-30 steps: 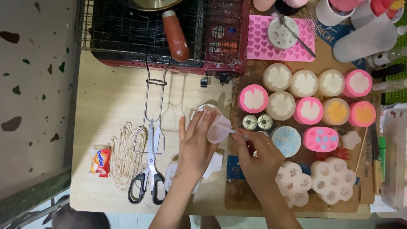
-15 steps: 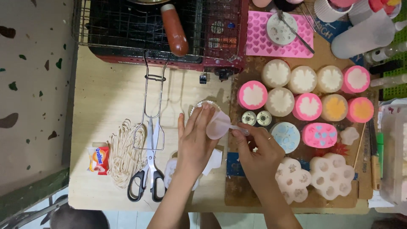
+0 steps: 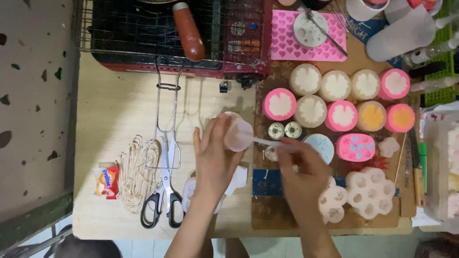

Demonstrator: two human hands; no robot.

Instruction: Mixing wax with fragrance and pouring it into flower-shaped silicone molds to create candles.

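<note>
My left hand (image 3: pixel 214 157) grips a small translucent pinkish cup (image 3: pixel 238 135), tilted on its side above the wooden table. My right hand (image 3: pixel 302 167) holds a thin white stick (image 3: pixel 267 142) whose tip reaches into the cup's mouth. Just behind the cup a white frilled mould (image 3: pixel 231 115) peeks out, mostly hidden by my fingers. Under my left wrist lie pale white mould pieces (image 3: pixel 191 191).
Scissors (image 3: pixel 165 191), metal tongs (image 3: pixel 166 119) and a coil of wick string (image 3: pixel 135 172) lie to the left. A black wire rack with a red-handled pan (image 3: pixel 188 33) stands behind. Round pink and cream candles (image 3: pixel 311 111), a pink heart mould (image 3: pixel 291 45) and flower moulds (image 3: pixel 370 193) fill the right.
My right hand slid rightwards and down a little while the stick stayed in the cup. The left hand turned the cup slightly. The view shifted a bit.
</note>
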